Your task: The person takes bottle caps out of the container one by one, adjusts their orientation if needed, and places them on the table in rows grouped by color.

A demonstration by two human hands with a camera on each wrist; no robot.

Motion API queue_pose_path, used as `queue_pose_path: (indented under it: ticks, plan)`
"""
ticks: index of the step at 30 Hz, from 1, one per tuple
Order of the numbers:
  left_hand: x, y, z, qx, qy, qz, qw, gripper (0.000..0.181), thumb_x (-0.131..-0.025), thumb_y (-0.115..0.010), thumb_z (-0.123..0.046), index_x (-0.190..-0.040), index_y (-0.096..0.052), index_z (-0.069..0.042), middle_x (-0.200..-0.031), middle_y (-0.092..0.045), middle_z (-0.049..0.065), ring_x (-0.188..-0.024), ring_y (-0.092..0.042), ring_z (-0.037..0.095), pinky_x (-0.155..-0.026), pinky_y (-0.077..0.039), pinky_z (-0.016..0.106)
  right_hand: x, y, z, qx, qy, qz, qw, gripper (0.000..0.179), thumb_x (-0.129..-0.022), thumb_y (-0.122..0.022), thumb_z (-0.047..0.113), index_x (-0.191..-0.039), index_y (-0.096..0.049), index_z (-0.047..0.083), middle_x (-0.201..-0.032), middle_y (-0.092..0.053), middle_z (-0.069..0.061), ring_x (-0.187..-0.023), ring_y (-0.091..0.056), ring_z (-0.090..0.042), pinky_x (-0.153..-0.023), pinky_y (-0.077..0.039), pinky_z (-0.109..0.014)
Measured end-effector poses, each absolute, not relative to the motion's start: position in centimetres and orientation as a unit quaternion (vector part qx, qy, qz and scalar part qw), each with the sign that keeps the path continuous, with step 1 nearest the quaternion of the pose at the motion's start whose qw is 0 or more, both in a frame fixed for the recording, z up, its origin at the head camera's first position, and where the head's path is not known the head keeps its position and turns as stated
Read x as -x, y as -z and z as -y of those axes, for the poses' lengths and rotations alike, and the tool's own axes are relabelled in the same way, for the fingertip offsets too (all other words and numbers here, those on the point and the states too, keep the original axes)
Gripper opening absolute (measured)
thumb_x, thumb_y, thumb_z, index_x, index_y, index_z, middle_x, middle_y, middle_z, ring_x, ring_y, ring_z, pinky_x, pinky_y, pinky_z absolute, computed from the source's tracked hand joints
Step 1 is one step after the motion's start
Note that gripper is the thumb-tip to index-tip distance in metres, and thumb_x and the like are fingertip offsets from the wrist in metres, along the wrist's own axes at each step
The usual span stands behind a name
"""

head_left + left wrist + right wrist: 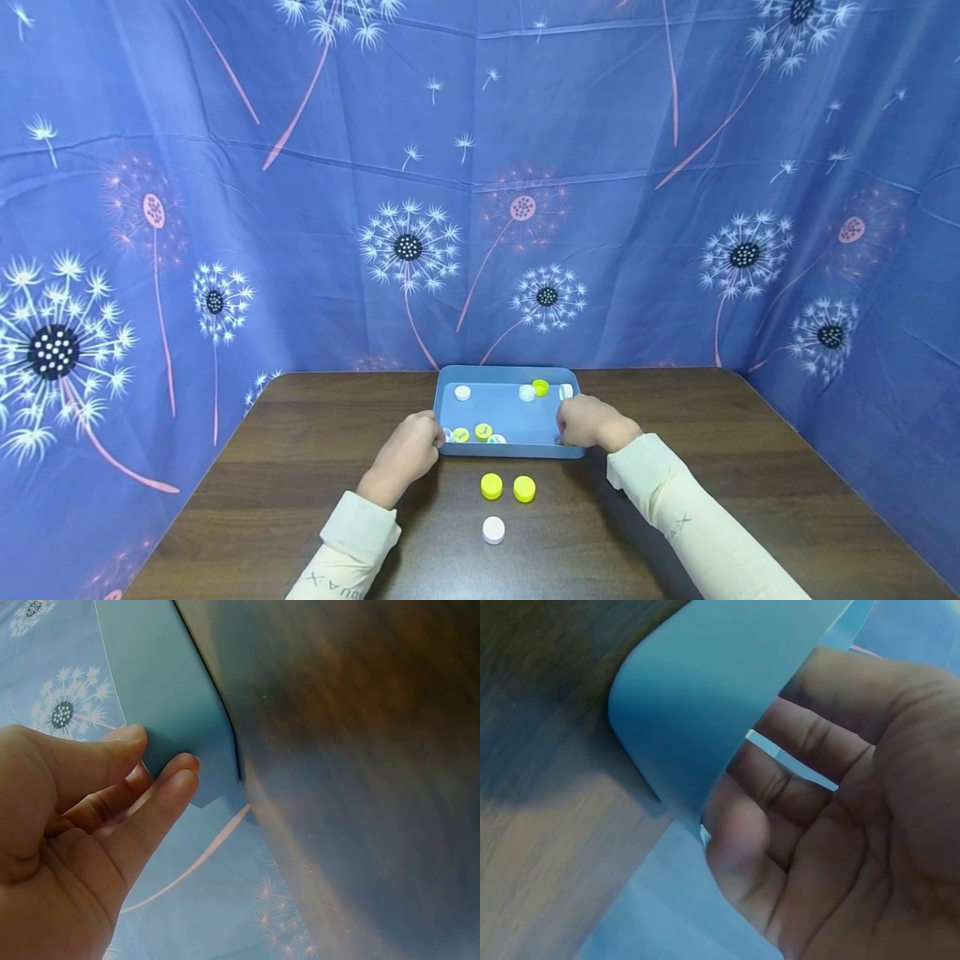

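A blue rectangular tray (pixel 517 451) lies on the table with several white and yellow bottle caps inside. My left hand (pixel 408 450) pinches its wall near the front left corner. In the left wrist view the thumb and fingers (pixel 169 791) meet at the tray's edge (pixel 172 690). On the opposite side, my right hand (pixel 592 421) grips the right wall, hiding part of the rim. The right wrist view shows its fingers (pixel 802 735) hooked over the rim and the thumb on the outer wall (pixel 697 682). A yellow cap (pixel 540 387) and a white cap (pixel 462 392) sit toward the tray's back.
Two yellow caps, one on the left (pixel 491 486) and one on the right (pixel 524 489), lie on the wooden table (pixel 315 433) in front of the tray. Nearer me is a white cap (pixel 493 530). A blue dandelion-patterned cloth (pixel 315 250) hangs behind the table.
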State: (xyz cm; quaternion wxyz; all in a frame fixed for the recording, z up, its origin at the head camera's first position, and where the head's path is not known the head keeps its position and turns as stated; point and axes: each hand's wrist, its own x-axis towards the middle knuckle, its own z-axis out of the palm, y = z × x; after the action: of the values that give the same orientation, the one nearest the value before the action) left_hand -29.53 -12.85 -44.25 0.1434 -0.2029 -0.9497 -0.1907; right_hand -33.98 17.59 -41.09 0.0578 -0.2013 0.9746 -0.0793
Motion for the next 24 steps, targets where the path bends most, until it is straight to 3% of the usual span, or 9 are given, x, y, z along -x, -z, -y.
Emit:
queue_pose_path:
  ticks: [5,14,18,21,24]
  plan:
    - [29.6,44.2,12.9,0.204,0.190,0.950,0.140,0.027,-0.075,-0.056,0.018,-0.071,-0.071,-0.004,-0.078,-0.056,-0.004,-0.073,-0.051,0.010,-0.065,-0.048,0.026,34.1,41.0,-17.5,0.200,0.098,-0.973,0.067,0.025,-0.079,-0.078,0.009,-0.059,-0.063,0.014,-0.053,-0.049,0.006,-0.052,-0.041,-0.011,-0.049,-0.034,-0.026]
    - [29.7,44.1,12.9,0.193,0.188,0.954,0.130,0.026,-0.076,-0.058,0.016,-0.071,-0.071,-0.006,-0.079,-0.056,-0.005,-0.074,-0.052,0.009,-0.065,-0.049,0.026,34.5,41.6,-17.8,0.239,0.115,-0.964,0.031,0.020,-0.079,-0.081,0.008,-0.066,-0.066,0.013,-0.059,-0.055,0.007,-0.057,-0.048,-0.011,-0.057,-0.043,-0.029]
    - [29.7,44.1,13.0,0.194,0.189,0.954,0.131,0.027,-0.075,-0.057,0.017,-0.069,-0.070,-0.006,-0.078,-0.054,-0.005,-0.072,-0.049,0.009,-0.063,-0.046,0.026,34.5,41.6,-17.7,0.235,0.105,-0.966,0.037,0.032,-0.077,-0.077,0.005,-0.056,-0.055,0.016,-0.050,-0.043,0.010,-0.050,-0.036,-0.009,-0.049,-0.033,-0.026]
    - [29.7,44.1,13.0,0.200,0.190,0.951,0.140,0.028,-0.074,-0.057,0.018,-0.066,-0.068,-0.007,-0.075,-0.051,-0.005,-0.070,-0.045,0.009,-0.061,-0.044,0.025,34.3,41.1,-17.5,0.226,0.100,-0.967,0.061,0.039,-0.068,-0.063,-0.006,-0.050,-0.039,0.018,-0.047,-0.025,0.010,-0.048,-0.019,-0.009,-0.045,-0.019,-0.025]
    - [29.7,44.2,13.0,0.201,0.192,0.951,0.138,0.032,-0.075,-0.056,0.019,-0.059,-0.062,-0.009,-0.073,-0.045,-0.005,-0.067,-0.040,0.009,-0.057,-0.038,0.024,34.2,40.6,-17.1,0.214,0.079,-0.969,0.097,0.037,-0.060,-0.049,-0.009,-0.049,-0.028,0.020,-0.049,-0.014,0.009,-0.050,-0.009,-0.010,-0.046,-0.012,-0.026]
